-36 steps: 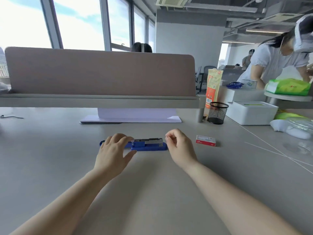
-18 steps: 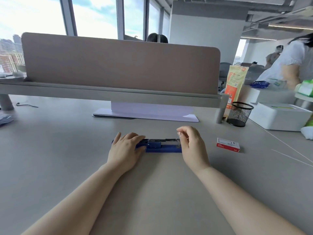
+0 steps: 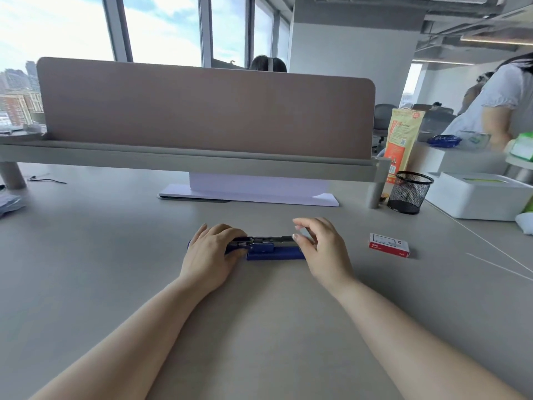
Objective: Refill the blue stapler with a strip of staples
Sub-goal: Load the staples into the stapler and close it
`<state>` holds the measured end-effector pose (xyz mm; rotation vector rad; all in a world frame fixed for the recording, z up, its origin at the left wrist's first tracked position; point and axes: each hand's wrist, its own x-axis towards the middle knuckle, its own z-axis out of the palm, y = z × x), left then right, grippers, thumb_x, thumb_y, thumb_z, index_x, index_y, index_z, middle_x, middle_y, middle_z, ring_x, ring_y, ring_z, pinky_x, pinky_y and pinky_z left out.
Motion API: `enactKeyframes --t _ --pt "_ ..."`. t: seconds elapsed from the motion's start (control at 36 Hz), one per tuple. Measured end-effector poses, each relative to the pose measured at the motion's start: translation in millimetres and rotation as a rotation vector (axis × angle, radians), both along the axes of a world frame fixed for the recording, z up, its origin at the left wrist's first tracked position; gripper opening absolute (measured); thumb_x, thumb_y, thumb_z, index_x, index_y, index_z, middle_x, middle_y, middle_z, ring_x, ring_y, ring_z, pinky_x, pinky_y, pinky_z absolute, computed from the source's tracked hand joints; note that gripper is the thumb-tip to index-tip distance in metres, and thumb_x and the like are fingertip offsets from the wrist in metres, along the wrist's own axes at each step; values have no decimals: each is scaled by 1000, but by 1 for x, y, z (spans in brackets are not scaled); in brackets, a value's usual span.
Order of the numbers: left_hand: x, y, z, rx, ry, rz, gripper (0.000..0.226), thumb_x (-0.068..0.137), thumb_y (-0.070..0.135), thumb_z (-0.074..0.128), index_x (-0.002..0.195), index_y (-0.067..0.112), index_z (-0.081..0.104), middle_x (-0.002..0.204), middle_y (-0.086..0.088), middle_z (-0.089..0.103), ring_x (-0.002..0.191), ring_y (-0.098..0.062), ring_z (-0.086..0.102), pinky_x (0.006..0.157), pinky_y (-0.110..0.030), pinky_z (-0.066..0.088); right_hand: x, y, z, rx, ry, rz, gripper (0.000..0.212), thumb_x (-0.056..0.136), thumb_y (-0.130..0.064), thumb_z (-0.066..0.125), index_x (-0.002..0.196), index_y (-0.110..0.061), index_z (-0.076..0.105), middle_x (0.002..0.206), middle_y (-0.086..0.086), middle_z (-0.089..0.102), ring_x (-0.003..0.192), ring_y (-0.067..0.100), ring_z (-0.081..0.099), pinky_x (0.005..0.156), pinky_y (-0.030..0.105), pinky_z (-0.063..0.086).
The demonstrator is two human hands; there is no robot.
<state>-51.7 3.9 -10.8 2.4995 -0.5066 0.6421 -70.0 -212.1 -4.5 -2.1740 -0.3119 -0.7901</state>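
Note:
The blue stapler [image 3: 274,251] lies flat on the grey desk, laid open so its metal staple channel faces up. My left hand [image 3: 209,254] presses down on its left end, fingers wrapped over the blue top. At the stapler's right end is my right hand [image 3: 321,249]; its thumb and forefinger are pinched at the tip of the metal channel. I cannot make out a staple strip between them. A red and white staple box [image 3: 389,245] lies to the right of my right hand.
A pink desk divider [image 3: 202,111] on a grey shelf stands behind the stapler. A black mesh cup [image 3: 408,192], an orange bag [image 3: 402,140] and a white box [image 3: 476,194] sit at the back right. A person in white stands far right.
The camera has tilted and moved closer. My right hand's fingers have lifted and spread slightly at the stapler's right end. My left hand stays on the left end.

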Motion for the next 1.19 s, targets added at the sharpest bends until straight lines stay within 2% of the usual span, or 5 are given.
enactKeyframes --t 0.14,0.28,0.47,0.72,1.19 --pt "-1 0 0 -25 -7 -3 23 81 28 65 104 28 63 104 4 63 95 -22 52 102 -45 37 -2 2 0 -35 -45 41 30 90 -9 50 118 -13 60 97 3 63 92 17 61 81 22 47" --pt "-2 0 0 -30 -8 -3 24 82 28 64 105 28 63 105 4 63 95 -21 50 102 -45 36 -1 3 -1 -75 -86 20 36 89 -16 52 125 -19 53 107 -2 70 97 17 59 83 27 45" --pt "-2 1 0 -34 -24 -21 24 80 27 67 104 27 64 103 4 63 92 -20 50 100 -45 37 -4 4 0 -67 -71 21 17 83 -16 63 100 -17 62 104 2 71 93 21 64 81 40 52" --pt "0 0 0 -59 -21 -51 24 80 24 67 104 27 63 105 4 63 83 -11 41 101 -45 37 -1 6 1 -161 -127 35 15 77 -14 65 91 -14 70 86 5 64 82 17 56 74 29 46" --pt "2 3 0 -17 -8 -64 23 81 26 65 103 30 61 106 7 62 98 -21 54 103 -50 32 0 7 0 -132 6 104 18 75 -11 72 92 -16 72 85 -3 57 87 17 53 77 12 37"
